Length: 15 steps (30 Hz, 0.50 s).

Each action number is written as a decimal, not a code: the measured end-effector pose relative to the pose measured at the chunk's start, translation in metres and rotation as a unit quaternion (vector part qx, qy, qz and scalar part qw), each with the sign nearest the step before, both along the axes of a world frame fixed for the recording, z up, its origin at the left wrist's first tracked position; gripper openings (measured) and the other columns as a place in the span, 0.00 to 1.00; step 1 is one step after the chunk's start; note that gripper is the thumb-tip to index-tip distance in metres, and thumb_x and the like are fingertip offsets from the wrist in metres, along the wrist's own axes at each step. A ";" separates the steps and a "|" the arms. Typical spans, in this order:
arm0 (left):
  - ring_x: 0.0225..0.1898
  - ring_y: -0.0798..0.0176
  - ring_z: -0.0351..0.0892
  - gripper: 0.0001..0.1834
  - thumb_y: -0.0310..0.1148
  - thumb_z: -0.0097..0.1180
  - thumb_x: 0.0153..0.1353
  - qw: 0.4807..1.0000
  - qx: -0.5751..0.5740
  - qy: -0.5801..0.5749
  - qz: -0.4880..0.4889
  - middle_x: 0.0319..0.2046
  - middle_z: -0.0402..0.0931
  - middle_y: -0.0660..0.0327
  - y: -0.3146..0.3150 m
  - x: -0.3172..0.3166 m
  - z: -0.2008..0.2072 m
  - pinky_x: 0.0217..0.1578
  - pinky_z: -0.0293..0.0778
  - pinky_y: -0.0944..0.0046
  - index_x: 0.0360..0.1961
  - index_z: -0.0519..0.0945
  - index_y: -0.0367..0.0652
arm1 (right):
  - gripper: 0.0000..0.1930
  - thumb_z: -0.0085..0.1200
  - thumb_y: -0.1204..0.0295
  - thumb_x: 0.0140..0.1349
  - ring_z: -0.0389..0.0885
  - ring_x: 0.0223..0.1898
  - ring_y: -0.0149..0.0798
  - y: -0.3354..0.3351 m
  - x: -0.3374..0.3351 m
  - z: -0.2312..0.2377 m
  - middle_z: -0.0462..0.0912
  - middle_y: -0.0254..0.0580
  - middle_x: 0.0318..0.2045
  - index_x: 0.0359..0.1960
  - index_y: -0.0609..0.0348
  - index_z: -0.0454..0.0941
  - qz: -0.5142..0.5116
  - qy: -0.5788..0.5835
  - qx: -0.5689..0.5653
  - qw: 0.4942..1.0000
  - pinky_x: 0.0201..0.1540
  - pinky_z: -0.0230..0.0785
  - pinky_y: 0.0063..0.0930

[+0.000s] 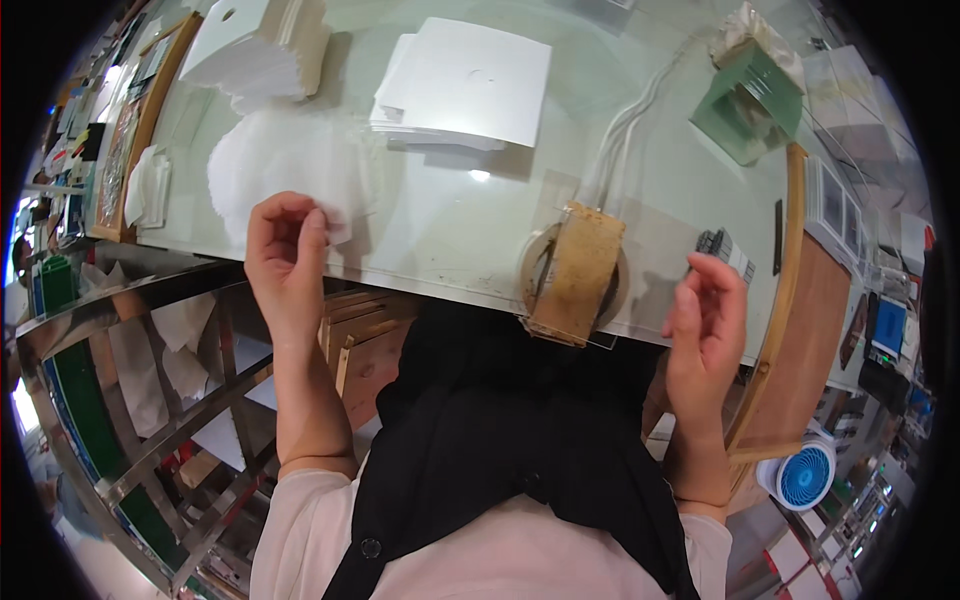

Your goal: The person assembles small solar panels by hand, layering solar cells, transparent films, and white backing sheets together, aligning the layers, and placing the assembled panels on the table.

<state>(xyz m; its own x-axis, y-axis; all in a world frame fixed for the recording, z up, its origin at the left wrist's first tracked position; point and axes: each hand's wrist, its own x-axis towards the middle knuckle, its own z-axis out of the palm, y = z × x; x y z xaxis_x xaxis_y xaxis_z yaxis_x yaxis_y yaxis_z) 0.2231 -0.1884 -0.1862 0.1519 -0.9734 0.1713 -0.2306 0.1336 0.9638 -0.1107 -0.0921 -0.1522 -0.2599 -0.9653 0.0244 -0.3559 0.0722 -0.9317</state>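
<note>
My left hand (287, 250) is at the table's near edge, fingers curled and thumb against the index finger. The pinch seems to close on the edge of a thin white sheet (338, 228), part of a fanned pile of translucent sheets (270, 160). My right hand (708, 325) hovers by the table edge, fingers loosely bent and thumb apart, with nothing visible in it. Just beyond its fingertips lies a small dark grey object (712, 243). Between my hands, a worn tan block (582, 262) sits over a round ring-shaped base (537, 268) at the edge.
Stacked white cards (480, 80) lie at the table's far middle, with a taller white stack (255, 50) to their left. White cables (625, 125) run back from the round base. A green open box (750, 105) stands far right, near a wood-framed board (795, 330). A metal rack (180, 400) is lower left.
</note>
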 end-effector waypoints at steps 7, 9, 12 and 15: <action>0.32 0.75 0.73 0.10 0.18 0.53 0.59 0.985 0.106 0.104 -0.091 0.29 0.74 0.67 -0.006 -0.016 0.006 0.34 0.68 0.75 0.42 0.75 0.38 | 0.10 0.46 0.76 0.67 0.65 0.27 0.21 0.005 0.002 0.002 0.67 0.32 0.33 0.48 0.63 0.71 0.055 0.071 -0.064 0.994 0.28 0.60 0.13; 0.32 0.76 0.73 0.09 0.18 0.53 0.59 0.984 0.105 0.103 -0.096 0.29 0.74 0.67 -0.005 -0.013 0.003 0.33 0.67 0.76 0.41 0.75 0.38 | 0.09 0.46 0.77 0.66 0.65 0.26 0.22 0.003 0.004 0.002 0.68 0.33 0.33 0.46 0.64 0.71 0.080 0.086 -0.069 0.991 0.28 0.60 0.13; 0.31 0.78 0.72 0.09 0.18 0.53 0.59 0.978 0.126 0.127 -0.109 0.28 0.75 0.68 -0.004 -0.009 0.000 0.30 0.66 0.77 0.41 0.76 0.38 | 0.07 0.50 0.82 0.60 0.68 0.28 0.29 0.000 0.014 0.010 0.71 0.39 0.31 0.40 0.64 0.75 0.077 0.070 -0.069 0.992 0.29 0.61 0.19; 0.31 0.78 0.72 0.08 0.19 0.53 0.59 0.978 0.149 0.103 -0.105 0.28 0.76 0.67 -0.004 -0.009 0.002 0.30 0.66 0.77 0.39 0.77 0.37 | 0.07 0.51 0.82 0.59 0.68 0.27 0.31 -0.002 0.019 0.012 0.73 0.40 0.29 0.38 0.64 0.76 0.101 0.088 -0.073 0.988 0.29 0.62 0.20</action>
